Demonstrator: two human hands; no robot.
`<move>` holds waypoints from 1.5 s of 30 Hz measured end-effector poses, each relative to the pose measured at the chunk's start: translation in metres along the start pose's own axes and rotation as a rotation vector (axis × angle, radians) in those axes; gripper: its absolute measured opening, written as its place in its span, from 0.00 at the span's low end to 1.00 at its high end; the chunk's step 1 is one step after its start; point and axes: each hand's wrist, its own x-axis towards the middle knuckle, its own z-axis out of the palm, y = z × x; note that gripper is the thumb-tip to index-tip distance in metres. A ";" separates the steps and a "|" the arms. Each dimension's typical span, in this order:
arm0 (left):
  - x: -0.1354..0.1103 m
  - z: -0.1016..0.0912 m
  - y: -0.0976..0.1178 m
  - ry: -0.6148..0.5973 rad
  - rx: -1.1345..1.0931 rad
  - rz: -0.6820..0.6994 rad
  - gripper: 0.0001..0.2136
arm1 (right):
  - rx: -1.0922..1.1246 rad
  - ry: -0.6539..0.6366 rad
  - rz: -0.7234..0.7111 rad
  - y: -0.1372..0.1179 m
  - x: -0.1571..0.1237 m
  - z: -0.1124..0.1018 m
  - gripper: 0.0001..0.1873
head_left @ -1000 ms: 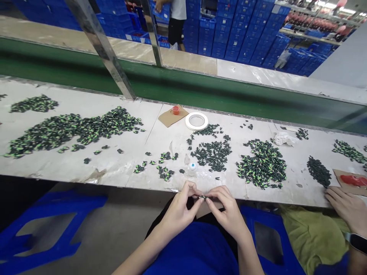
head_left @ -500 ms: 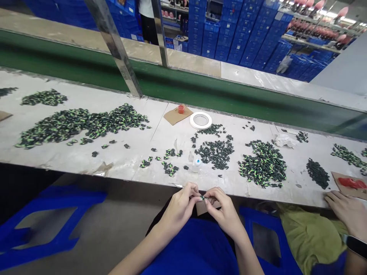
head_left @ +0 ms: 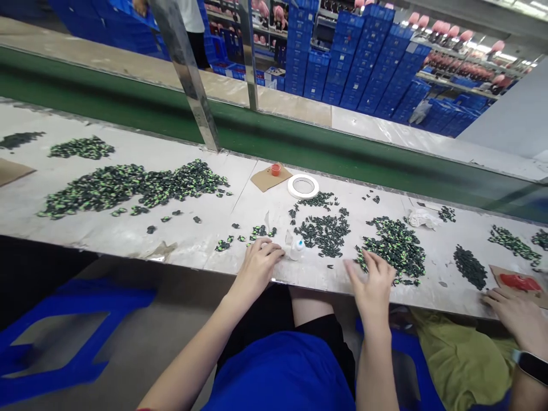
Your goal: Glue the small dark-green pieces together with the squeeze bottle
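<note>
My left hand [head_left: 258, 264] rests over the table's front edge, fingers stretched forward and slightly curled, beside a small white bottle [head_left: 296, 249] with a blue tip. Beneath and behind it lie small black-and-green pieces [head_left: 260, 231], some hidden by the fingers. I see nothing held in it. My right hand [head_left: 371, 278] is at the near left side of a heap of black-and-green pieces [head_left: 396, 245]. Its thumb stands apart from the fingers, slightly blurred, and no piece shows between them. Left of that heap lies a spread of small dark pieces [head_left: 323, 233].
A white tape roll [head_left: 303, 186] and a red cup [head_left: 275, 169] on cardboard [head_left: 263, 180] stand at the back. Larger heaps [head_left: 98, 188] lie left. A co-worker's hand [head_left: 516, 314] rests at right near a red item [head_left: 520, 281]. A metal post [head_left: 201, 108] rises behind the table.
My hands have parted from above my lap, where they pinched a small black-and-green piece together. The left moved forward to the bottle, the right to the right-hand heap. The cardboard at my lap is gone from view.
</note>
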 end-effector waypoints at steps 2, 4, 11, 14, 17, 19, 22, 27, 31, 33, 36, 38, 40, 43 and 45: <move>0.004 0.006 -0.002 -0.029 0.027 -0.008 0.13 | 0.098 -0.108 -0.080 -0.020 -0.003 0.018 0.26; 0.004 0.011 -0.003 -0.042 0.040 -0.017 0.13 | 0.204 -0.217 -0.124 -0.042 -0.007 0.038 0.29; 0.001 0.012 -0.002 -0.018 0.044 -0.057 0.09 | 0.459 -0.337 -0.034 -0.074 -0.002 0.062 0.15; 0.006 0.014 0.001 0.012 0.031 -0.137 0.08 | 0.659 -0.443 0.177 -0.071 0.000 0.051 0.18; 0.014 0.015 0.008 0.020 -0.020 -0.268 0.08 | 0.889 -0.456 0.299 -0.068 0.000 0.040 0.18; 0.018 0.013 0.012 -0.019 -0.065 -0.336 0.08 | 0.969 -0.405 0.329 -0.065 -0.001 0.035 0.16; 0.019 0.009 0.017 -0.125 -0.129 -0.364 0.08 | 0.969 -0.324 0.375 -0.058 -0.003 0.031 0.15; 0.015 0.009 0.018 -0.170 -0.176 -0.290 0.09 | 0.904 -0.170 0.421 -0.045 -0.010 0.027 0.20; 0.014 0.014 0.016 -0.088 -0.102 -0.265 0.09 | 0.864 -0.024 0.445 -0.039 -0.015 0.026 0.18; 0.014 0.014 0.014 -0.053 -0.065 -0.266 0.07 | 0.840 0.017 0.435 -0.039 -0.016 0.027 0.17; 0.012 0.014 0.011 -0.048 -0.078 -0.234 0.05 | 0.764 0.053 0.427 -0.043 -0.018 0.031 0.19; 0.011 0.014 0.010 -0.062 -0.108 -0.204 0.07 | 0.685 0.043 0.402 -0.047 -0.018 0.033 0.20; 0.012 0.016 0.010 -0.062 -0.132 -0.193 0.08 | 0.595 0.021 0.361 -0.051 -0.018 0.035 0.20; 0.013 0.019 0.012 -0.037 -0.155 -0.224 0.07 | 0.495 0.030 0.294 -0.056 -0.018 0.038 0.20; 0.014 0.021 0.013 -0.012 -0.173 -0.258 0.06 | 0.465 0.039 0.254 -0.056 -0.018 0.040 0.20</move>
